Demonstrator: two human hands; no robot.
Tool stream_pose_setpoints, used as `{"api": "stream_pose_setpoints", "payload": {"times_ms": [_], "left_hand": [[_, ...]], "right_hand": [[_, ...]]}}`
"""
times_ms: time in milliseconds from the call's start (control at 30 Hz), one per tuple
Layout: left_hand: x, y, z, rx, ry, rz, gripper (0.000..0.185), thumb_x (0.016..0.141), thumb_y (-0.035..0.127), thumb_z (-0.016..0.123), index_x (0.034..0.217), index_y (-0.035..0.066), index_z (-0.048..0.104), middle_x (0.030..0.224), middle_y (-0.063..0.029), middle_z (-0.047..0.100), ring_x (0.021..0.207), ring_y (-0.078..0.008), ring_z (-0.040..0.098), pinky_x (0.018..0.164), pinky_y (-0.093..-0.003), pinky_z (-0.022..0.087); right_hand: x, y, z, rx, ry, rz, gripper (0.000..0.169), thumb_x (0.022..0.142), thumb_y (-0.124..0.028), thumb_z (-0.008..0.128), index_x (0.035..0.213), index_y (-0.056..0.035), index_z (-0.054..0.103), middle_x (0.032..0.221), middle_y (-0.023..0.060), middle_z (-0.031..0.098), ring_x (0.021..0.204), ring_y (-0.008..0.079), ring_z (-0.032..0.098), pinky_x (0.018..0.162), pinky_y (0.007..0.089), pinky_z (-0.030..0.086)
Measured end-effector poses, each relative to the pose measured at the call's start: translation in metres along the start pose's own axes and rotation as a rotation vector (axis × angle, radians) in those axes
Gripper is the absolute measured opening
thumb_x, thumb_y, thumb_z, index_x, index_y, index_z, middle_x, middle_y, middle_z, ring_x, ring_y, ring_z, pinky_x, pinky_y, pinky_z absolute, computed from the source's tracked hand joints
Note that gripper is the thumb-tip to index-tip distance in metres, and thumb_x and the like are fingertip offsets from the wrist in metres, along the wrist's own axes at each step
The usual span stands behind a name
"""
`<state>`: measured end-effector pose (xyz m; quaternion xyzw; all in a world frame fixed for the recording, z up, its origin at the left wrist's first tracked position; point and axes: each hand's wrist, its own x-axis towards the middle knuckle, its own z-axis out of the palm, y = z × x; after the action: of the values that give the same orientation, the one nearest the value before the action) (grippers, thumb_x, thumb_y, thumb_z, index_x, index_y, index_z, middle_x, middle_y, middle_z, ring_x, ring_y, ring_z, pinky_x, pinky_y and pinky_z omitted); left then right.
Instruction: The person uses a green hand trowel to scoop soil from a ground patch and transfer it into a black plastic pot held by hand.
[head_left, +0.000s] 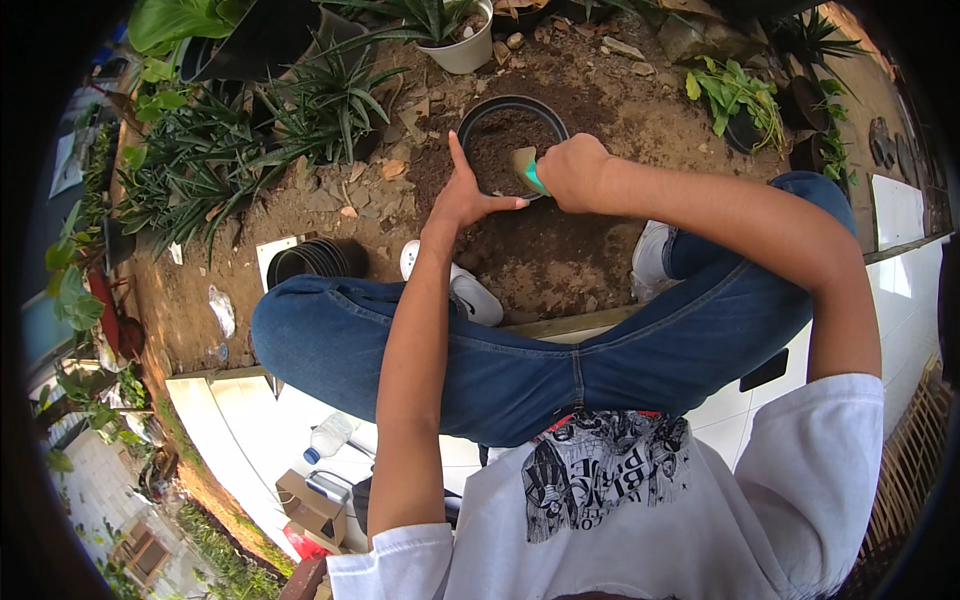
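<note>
A round black plastic pot stands on the ground before me, with loose dark soil inside. My left hand is spread against the pot's near left side, thumb and fingers along its rim, holding it. In my right hand, at the pot's right side, is a small hand trowel. Its soil-smeared blade lies over the soil inside the rim, and a teal-green part shows beside my fist. My fingers hide the rest of the handle.
Spiky potted succulents crowd the left. A white pot stands beyond, and a leafy plant grows at right. Stacked black pots lie near my knee. A plastic bottle and a cardboard box are on the white tiles.
</note>
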<state>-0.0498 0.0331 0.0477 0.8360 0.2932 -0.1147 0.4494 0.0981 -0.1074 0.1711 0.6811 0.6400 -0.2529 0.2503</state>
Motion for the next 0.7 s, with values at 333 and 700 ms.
{"api": "stream_pose_setpoints", "payload": {"times_ms": [333,700], "left_hand": [[0.001,-0.005,0.002,-0.049,0.027,0.007,0.167,0.056,0.049,0.097,0.149,0.005,-0.036,0.155,-0.0310,0.034,0.143,-0.0378,0.040,0.119,-0.0409,0.034],[-0.001,0.002,0.000,-0.010,0.008,-0.027,0.167,0.057,0.053,0.096,0.148,0.004,-0.036,0.156,-0.0339,0.029,0.144,-0.0395,0.038,0.119,-0.0416,0.033]], "right_hand": [[-0.006,0.005,-0.030,0.077,-0.060,0.009,0.043,0.085,-0.018,0.065,0.126,-0.0030,0.065,0.111,0.0162,0.074,0.103,0.0290,0.072,0.083,0.0411,0.058],[0.006,0.031,-0.018,0.129,0.026,0.020,0.032,0.084,-0.021,0.064,0.112,-0.0077,0.072,0.109,0.0169,0.074,0.103,0.0315,0.072,0.082,0.0429,0.057]]}}
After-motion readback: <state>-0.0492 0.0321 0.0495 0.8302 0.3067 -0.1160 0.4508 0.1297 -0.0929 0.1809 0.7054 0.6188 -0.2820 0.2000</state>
